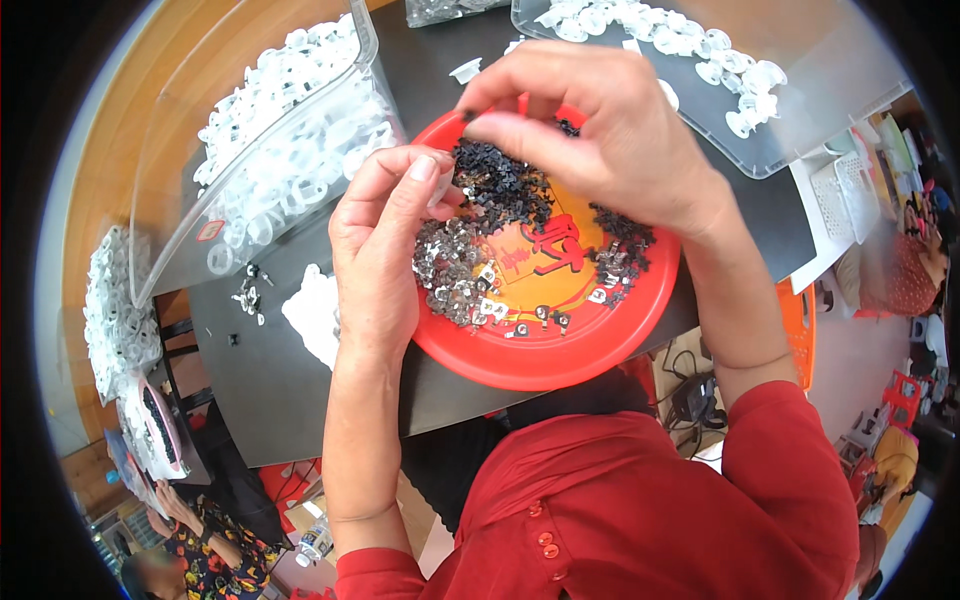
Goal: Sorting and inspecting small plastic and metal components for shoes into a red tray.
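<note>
My left hand (380,225) is closed in a pinch around a small translucent white plastic part (443,186), mostly hidden by the fingers. Above and to the right of it, my right hand (620,130) pinches a tiny black piece (468,116) between thumb and forefinger. Both hands hover over a round red tray (530,375) with a yellow patterned middle. In the tray lie a heap of small black pieces (500,180), a heap of small clear-and-silver pieces (445,262), and a darker mixed pile (622,250) at the right.
A clear bin (365,90) of white plastic rings stands at the left, and another clear bin (740,155) with similar parts at the far right. A white crumpled item (312,318) and small loose pieces (250,290) lie on the dark table. Another person (215,535) sits at lower left.
</note>
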A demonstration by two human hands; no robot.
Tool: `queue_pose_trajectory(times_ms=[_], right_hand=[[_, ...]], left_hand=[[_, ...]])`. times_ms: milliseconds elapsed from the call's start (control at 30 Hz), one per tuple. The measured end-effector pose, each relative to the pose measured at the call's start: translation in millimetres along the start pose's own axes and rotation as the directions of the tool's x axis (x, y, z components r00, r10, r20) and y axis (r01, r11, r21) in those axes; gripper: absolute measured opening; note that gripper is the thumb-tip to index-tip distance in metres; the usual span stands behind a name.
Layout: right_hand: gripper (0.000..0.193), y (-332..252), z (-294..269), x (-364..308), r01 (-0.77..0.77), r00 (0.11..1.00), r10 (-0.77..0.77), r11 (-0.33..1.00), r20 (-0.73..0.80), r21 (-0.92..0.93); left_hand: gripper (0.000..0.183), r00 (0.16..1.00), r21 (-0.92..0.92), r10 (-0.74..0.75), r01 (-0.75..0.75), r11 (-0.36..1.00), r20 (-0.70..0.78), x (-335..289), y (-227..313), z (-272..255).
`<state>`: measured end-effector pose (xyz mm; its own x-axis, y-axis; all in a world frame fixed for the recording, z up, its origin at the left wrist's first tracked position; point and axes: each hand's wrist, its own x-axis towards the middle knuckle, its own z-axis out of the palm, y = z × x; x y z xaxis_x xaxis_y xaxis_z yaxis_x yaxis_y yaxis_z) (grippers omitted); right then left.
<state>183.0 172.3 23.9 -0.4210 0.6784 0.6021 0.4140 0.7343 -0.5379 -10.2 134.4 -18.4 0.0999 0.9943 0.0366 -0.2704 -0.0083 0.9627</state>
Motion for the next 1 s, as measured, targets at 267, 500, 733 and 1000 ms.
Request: queue_pose_trajectory(times_ms=[267,500,733,1000], right_hand=[[0.015,10,-29,-13,-0.139,0.799,0.366,0.885,0.478,-0.444],[0.012,12,-25,-13,-0.146,0.864,0.33,0.886,0.38,-0.44],[0.008,15,-9,-18,-0.115,0.852,0.292,0.915,0.434,-0.388],[0.007,14,-4,-17,-0.114,0.859,0.298,0.904,0.417,-0.413]], left_hand=[[0.017,0.999,0.072,0.004,-0.007,0.997,0.048,0,0,0],[0.016,0.999,0.052,-0.018,0.016,0.999,0.028,1,1,-1],[0.017,0.999,0.043,-0.021,0.019,0.999,0.041,0,0,-2],[0.017,0.999,0.053,-0.013,0.01,0.999,0.045,-1,1,-2]])
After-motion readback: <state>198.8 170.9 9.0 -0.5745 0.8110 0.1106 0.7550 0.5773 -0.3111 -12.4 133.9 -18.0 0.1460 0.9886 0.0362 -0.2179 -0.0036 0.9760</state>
